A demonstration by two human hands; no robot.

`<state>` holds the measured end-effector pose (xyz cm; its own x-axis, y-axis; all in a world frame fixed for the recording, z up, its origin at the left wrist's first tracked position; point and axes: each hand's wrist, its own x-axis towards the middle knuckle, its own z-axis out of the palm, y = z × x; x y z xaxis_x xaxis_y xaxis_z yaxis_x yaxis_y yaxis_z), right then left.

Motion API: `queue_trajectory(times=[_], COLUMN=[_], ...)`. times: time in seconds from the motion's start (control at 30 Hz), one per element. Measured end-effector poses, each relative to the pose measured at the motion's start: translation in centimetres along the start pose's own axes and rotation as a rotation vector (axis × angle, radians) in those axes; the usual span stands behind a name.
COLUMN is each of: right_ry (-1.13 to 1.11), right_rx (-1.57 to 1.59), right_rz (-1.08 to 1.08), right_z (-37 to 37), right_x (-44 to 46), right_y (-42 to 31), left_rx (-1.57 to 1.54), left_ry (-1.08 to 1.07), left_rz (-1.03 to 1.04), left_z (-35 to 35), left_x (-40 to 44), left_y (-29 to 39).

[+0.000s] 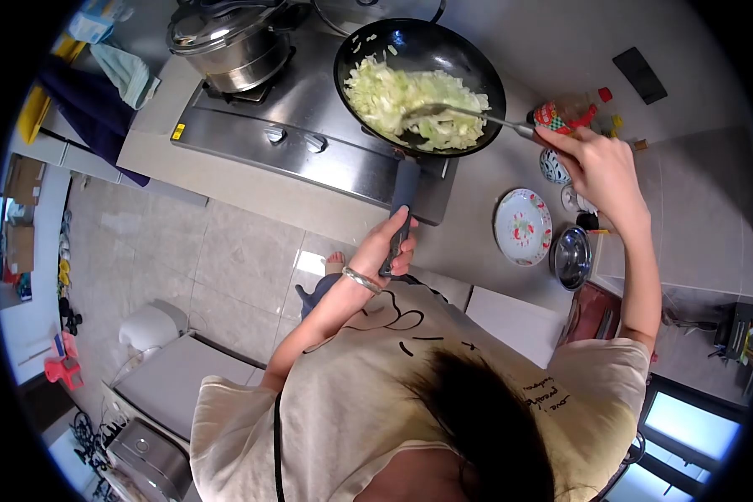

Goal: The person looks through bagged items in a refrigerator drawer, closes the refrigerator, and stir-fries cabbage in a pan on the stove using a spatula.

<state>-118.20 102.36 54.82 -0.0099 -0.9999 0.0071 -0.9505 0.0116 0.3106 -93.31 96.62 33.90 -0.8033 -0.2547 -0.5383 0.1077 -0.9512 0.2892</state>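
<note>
A black wok (468, 67) sits on the right side of the gas stove, full of chopped pale-green cabbage (376, 92). My left hand (385, 245) is wrapped round the wok's grey handle (405, 184), which points toward my body. In my right hand (598, 163), closed above the counter to the right, is the handle of a metal spatula (477, 115). The spatula's head rests among the cabbage, partly covered by it. Below my right hand stand a patterned bowl (552, 166) and a floral plate (523, 227).
A steel pressure cooker (234, 54) occupies the stove's left burner (251, 90). A glass lid (368, 10) lies behind the wok. Bottles with red caps (573, 107) stand against the wall at right. A steel bowl (571, 258) sits beside the plate near the counter's edge.
</note>
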Motion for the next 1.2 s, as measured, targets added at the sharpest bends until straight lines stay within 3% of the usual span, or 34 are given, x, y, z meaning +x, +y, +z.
queue_trajectory(times=[0.23, 0.43, 0.63, 0.77, 0.83, 1.0, 1.13, 1.17, 1.2], right_ry=[-0.124, 0.040, -0.020, -0.060, 0.064, 0.058, -0.058, 0.003, -0.105], right_rx=[-0.038, -0.088, -0.217, -0.291, -0.204, -0.050, 0.149, 0.108, 0.140], right_rz=[0.019, -0.151, -0.180, -0.207, -0.254, 0.022, 0.253, 0.165, 0.290], right_z=[-6.5, -1.0, -7.6, -4.5, -0.8, 1.1, -2.8, -2.9, -3.3], right_x=[-1.9, 1.8, 0.9, 2.1, 3.5, 4.7, 4.7, 5.5, 6.2], right_y=[-0.4, 1.1, 3.8, 3.8, 4.5, 4.1, 5.8, 7.0, 7.4], left_rx=[0.010, 0.001, 0.007, -0.010, -0.011, -0.004, -0.010, -0.012, -0.014], left_ry=[-0.054, -0.051, -0.028, -0.025, -0.033, -0.065, -0.041, -0.039, -0.039], left_rz=[0.008, 0.011, 0.013, 0.001, 0.000, 0.001, -0.007, -0.008, -0.007], left_z=[-1.0, -0.7, -0.4, -0.4, -0.5, -1.2, -0.8, -0.7, -0.7], left_x=[0.7, 0.5, 0.3, 0.2, 0.4, 0.7, 0.6, 0.6, 0.6], left_y=[-0.2, -0.2, 0.0, 0.0, 0.0, -0.2, -0.1, -0.1, -0.1])
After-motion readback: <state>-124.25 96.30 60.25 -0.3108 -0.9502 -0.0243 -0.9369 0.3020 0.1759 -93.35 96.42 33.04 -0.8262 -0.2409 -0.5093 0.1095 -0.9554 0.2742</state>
